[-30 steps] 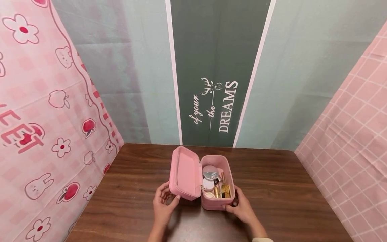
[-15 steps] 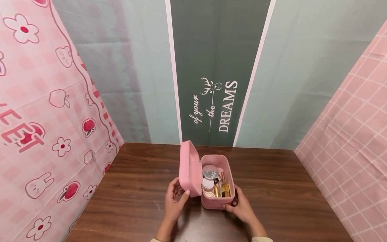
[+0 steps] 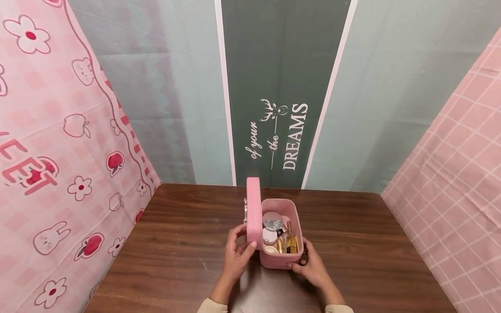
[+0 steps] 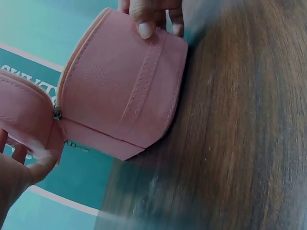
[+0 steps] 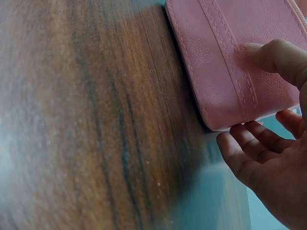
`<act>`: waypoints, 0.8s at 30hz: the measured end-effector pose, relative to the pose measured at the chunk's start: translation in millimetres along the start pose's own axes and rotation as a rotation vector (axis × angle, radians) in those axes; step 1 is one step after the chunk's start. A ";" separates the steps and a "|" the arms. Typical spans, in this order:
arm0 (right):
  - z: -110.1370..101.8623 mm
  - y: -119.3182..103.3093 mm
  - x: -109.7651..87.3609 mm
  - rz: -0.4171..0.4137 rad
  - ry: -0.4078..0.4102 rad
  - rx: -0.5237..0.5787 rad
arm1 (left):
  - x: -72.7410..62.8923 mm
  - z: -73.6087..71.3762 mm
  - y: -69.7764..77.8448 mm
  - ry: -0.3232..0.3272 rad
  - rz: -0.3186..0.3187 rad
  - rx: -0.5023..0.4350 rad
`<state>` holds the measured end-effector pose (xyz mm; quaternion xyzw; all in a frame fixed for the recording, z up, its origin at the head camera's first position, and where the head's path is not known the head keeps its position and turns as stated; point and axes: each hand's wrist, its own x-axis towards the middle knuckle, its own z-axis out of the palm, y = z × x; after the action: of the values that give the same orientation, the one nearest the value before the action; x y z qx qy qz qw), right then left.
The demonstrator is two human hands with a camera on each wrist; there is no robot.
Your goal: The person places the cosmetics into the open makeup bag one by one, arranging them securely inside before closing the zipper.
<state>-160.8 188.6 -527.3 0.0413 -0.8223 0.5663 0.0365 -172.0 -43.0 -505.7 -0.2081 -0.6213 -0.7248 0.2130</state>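
- Pink box (image 3: 277, 261): upright on the brown wood-grain tabletop (image 3: 168, 256), about midway between its left and right sides; top open.
- Lid (image 3: 254, 213): attached along the box's left side, standing roughly upright beside the opening; a metal handle (image 3: 245, 211) shows on its left face.
- Left hand (image 3: 237, 256): pinches the near end of the lid, thumb on the near side, fingers behind on the left.
- Right hand (image 3: 314, 270): grips the near right corner of the box, thumb pressed to the near wall, fingers bent round to the right wall.
- Contents: a silver round case (image 3: 272, 221) at the far end, a white round case (image 3: 269, 235) nearer and left, a gold tube (image 3: 279, 245) and a gold piece (image 3: 293, 244) at the near end. Labels cannot be fully read.
- Surroundings: grey-green cloth (image 3: 287, 48) with white lettering beyond the far edge; pink patterned cloth (image 3: 86, 143) left; pink checked cloth (image 3: 462, 182) right.
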 end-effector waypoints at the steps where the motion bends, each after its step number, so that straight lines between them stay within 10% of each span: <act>1: -0.4 -5.2 -1.3 -0.005 -0.002 0.000 | 1.3 1.2 4.3 -0.008 -0.004 0.004; 7: 1.2 6.6 1.6 -0.024 0.003 -0.004 | 8.9 5.6 13.9 -0.049 0.092 0.166; 15: 2.5 27.1 9.3 0.005 -0.004 -0.078 | 14.6 12.1 -13.8 -0.088 0.363 0.522; 24: 2.4 28.1 9.4 0.023 -0.008 -0.124 | 14.9 25.2 -14.6 -0.243 0.460 0.722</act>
<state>-173.2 196.0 -553.2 0.0319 -0.8564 0.5145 0.0292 -191.6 -16.8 -505.6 -0.3369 -0.7926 -0.3654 0.3532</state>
